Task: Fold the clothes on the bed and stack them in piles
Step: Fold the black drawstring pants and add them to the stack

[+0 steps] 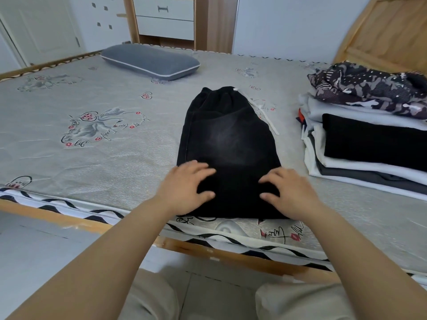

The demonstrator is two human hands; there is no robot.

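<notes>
While I stand at the near edge of the bed (69,158), its grey printed mattress runs away from me, and at the far left a grey pillow (150,62) lies flat near the far edge. Nearer and toward the middle, my left hand (184,188) rests palm down on the near left part of the black trousers (227,144), fingers spread wide and nearly straight, pressing the cloth and gripping nothing. The trousers lie folded lengthwise in the middle of the mattress, their waistband at the far end and their near end just short of the mattress edge. A white drawstring (265,112) trails from the waistband down the right side onto the mattress. My right hand (291,192) lies on the near right part of the same garment, fingers spread and slightly bent, flat on the fabric and holding nothing. Farther right, well apart from the trousers, a pile of folded clothes (360,146) sits by the right edge, white, grey and black layers, with a crumpled patterned garment (369,88) on its far top.
</notes>
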